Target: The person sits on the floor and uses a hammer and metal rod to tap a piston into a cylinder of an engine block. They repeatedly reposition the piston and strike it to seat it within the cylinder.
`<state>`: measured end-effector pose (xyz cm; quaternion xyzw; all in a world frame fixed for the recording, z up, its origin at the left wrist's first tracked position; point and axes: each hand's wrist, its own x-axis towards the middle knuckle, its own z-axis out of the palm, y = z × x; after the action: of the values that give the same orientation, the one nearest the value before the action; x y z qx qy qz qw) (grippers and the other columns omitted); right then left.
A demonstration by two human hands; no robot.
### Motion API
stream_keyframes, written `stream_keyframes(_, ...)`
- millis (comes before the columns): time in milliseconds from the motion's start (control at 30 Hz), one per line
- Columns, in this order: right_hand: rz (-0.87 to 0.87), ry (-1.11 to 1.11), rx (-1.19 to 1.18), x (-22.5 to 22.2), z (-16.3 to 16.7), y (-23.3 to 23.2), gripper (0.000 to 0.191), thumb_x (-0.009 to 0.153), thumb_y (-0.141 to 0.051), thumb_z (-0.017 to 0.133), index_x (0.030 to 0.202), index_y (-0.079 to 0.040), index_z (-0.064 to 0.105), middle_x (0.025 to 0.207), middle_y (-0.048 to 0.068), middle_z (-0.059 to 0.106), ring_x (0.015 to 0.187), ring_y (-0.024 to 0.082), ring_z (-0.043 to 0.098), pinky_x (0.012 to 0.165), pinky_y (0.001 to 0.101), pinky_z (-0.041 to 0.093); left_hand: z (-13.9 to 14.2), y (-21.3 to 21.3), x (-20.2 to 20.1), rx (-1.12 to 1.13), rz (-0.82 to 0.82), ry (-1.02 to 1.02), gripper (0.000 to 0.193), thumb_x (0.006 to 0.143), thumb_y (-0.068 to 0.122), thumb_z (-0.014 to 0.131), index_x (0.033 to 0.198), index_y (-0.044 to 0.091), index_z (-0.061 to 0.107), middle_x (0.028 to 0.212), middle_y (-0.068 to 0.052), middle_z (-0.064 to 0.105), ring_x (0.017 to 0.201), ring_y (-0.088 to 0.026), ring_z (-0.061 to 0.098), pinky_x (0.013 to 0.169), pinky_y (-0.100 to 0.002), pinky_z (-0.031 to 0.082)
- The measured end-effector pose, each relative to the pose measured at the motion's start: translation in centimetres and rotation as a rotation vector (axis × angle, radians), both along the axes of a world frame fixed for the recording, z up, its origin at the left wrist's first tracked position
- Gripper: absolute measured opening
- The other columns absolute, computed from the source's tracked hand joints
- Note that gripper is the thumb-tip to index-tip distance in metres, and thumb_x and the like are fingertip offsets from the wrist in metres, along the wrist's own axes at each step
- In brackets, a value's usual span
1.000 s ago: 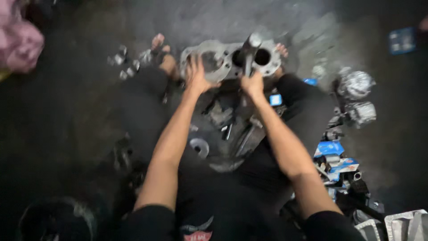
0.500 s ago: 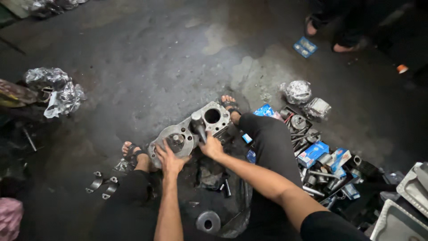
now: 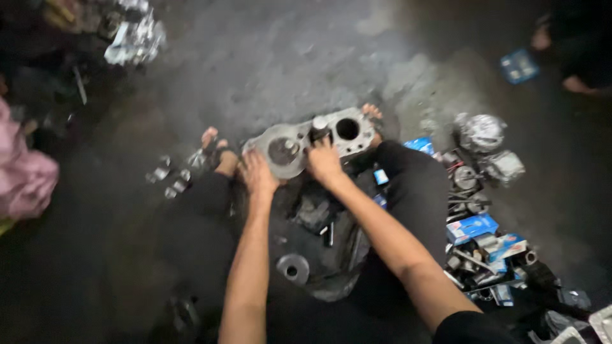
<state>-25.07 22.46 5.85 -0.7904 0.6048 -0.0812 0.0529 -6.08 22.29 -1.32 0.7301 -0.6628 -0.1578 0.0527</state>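
1. The grey metal engine casing [image 3: 306,141] lies on the dark concrete floor [image 3: 268,70], between the person's two bare feet and just ahead of the knees.
2. The left hand [image 3: 259,173] rests on the near left edge of the casing, beside its round cover; the fingers are loosely curled, and the blur does not show whether they grip anything.
3. The right hand [image 3: 325,160] is closed around a dark cylindrical tool [image 3: 317,130] that stands upright on the middle of the casing, next to a round open bore.
4. A grey metal disc [image 3: 292,268] with a centre hole lies on a dark sheet between the person's legs, well apart from both hands.
5. Blue and white cardboard boxes [image 3: 475,228] and loose metal parts sit on the floor to the right of the right leg.
6. Small metal pieces [image 3: 167,178] lie near the left foot.
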Motion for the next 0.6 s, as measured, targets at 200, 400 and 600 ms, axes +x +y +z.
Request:
stream_keyframes(200,-0.041,0.093,0.017,1.2,-1.5,0.1,0.025,0.084,-0.023,0.069,0.106,-0.013,0.077,0.113,0.018,0.069,0.120,0.041,0.055,0.095,0.0567,0.045,-1.6,0.6,0.9,-0.012,-0.010,0.140,0.155,0.039,0.042,0.103,0.159,-0.001,0.016,0.166,-0.017,0.027,0.156,-0.040,0.012,0.126,-0.055,0.014)
stream_keyframes(400,-0.022,0.093,0.076,1.7,-1.9,0.4,0.027,0.078,-0.024,0.070,0.100,-0.010,0.075,0.092,0.016,0.074,0.104,0.040,0.064,0.083,0.0534,0.050,-1.9,0.0,1.7,0.036,-0.095,0.063,0.155,0.038,0.042,0.102,0.159,0.000,0.016,0.168,-0.015,0.024,0.158,-0.038,0.008,0.128,-0.056,0.009)
stream_keyframes(600,-0.012,0.075,0.110,1.3,-2.7,0.7,0.018,0.083,-0.017,0.064,0.097,-0.010,0.073,0.084,0.017,0.075,0.083,0.037,0.072,0.078,0.0517,0.053,-1.5,-1.3,2.5,0.009,-0.220,0.005,0.160,0.035,0.041,0.102,0.163,0.004,0.012,0.170,-0.014,0.020,0.158,-0.040,0.004,0.124,-0.066,0.002)
